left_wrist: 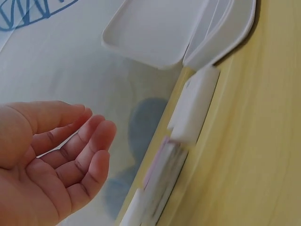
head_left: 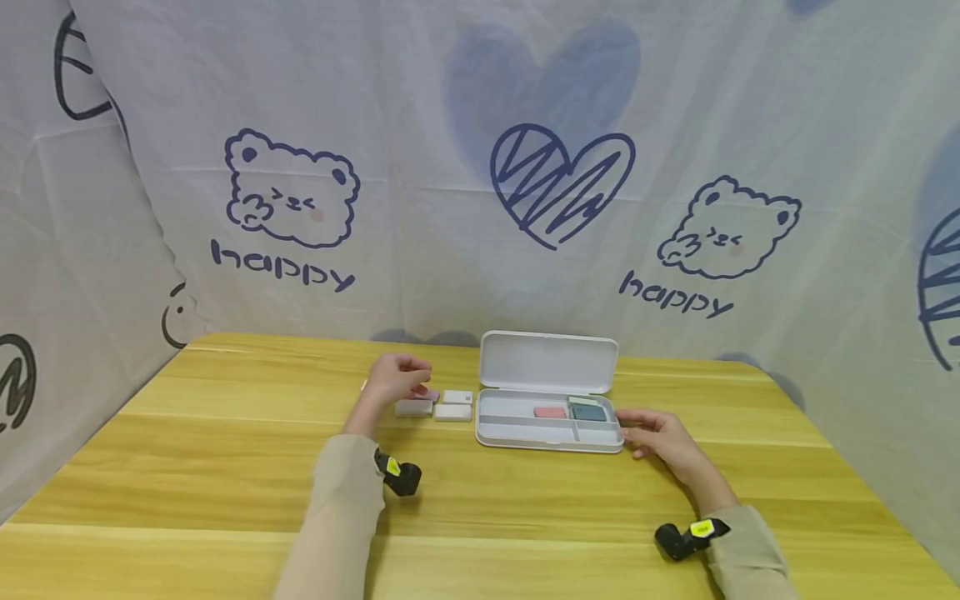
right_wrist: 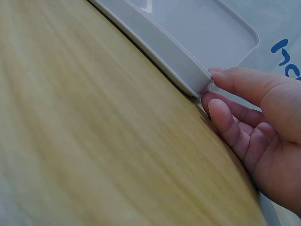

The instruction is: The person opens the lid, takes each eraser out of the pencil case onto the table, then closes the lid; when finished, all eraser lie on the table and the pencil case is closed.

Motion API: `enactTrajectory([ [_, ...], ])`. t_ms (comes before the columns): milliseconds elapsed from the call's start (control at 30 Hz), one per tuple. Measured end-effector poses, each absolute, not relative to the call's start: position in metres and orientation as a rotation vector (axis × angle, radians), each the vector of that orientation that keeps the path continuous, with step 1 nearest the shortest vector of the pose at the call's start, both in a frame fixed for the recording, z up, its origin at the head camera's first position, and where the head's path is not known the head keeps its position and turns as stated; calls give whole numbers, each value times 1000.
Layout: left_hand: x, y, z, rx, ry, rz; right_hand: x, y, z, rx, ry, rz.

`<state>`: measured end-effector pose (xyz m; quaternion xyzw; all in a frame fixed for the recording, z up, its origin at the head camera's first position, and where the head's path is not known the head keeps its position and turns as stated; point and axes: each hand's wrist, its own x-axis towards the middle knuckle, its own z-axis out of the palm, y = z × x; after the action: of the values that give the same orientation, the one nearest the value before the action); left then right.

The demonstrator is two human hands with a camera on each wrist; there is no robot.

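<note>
A white pencil case [head_left: 551, 445] stands on the table with its lid [head_left: 547, 363] raised. My right hand [head_left: 663, 437] holds its right end, thumb at the rim and a finger against the corner in the right wrist view. Inside lie a pink block [head_left: 550, 412], a dark teal block [head_left: 589, 413] and a pale green block [head_left: 583, 402], like erasers. My left hand [head_left: 396, 379] hovers above small blocks left of the case, fingers loosely bent around nothing. Beneath it are a purple block [head_left: 431, 396] and several white ones, including a white block [left_wrist: 197, 106] nearest the case.
The wooden table [head_left: 525, 517] runs back to a hanging cloth [head_left: 420, 208] printed with hearts and bears. Dividers split the case into compartments. Each wrist carries a black camera, one on the left sleeve [head_left: 341, 492] and one on the right sleeve [head_left: 750, 546].
</note>
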<state>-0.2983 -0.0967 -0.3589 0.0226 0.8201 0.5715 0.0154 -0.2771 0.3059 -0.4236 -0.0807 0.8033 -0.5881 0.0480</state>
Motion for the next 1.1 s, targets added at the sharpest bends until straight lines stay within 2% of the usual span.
enactTrajectory([
  [333, -301, -68, -358, 78, 2539, 1794, -278, 306, -423, -262, 2413, -1812],
  [1100, -302, -2, -365, 356, 2623, 1700, -276, 307, -422, -283, 2418, -1820],
])
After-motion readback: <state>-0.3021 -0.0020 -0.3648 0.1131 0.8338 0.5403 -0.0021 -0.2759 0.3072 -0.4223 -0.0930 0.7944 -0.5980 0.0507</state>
